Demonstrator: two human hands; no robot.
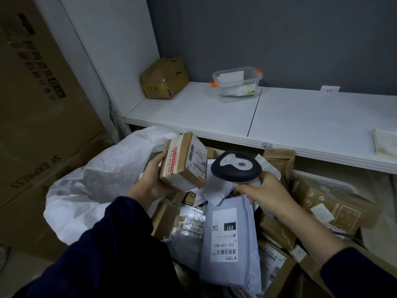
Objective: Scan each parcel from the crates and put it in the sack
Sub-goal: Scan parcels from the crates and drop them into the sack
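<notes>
Parcels (227, 237) lie heaped at 6 o'clock, white sack (90, 190) gaping at 9 o'clock; beyond, at 12 o'clock, a white shelf (193, 112) carries a crumpled carton (164, 79) and clear tub (237, 83) against a grey wall (279, 39). Left hand (150, 179) clasps a small taped box (184, 162) above the heap; right hand (257, 188) grips a barcode scanner (235, 168) just beside it, at 3 o'clock.

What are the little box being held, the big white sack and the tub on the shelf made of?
The small box, gripped in the left hand, looks like matte brown cardboard, taped and carrying a paper label. The sack seems thin white plastic, perhaps woven: it crinkles with a faint sheen. The tub is likely clear hard plastic: see-through, with orange clips.
</notes>
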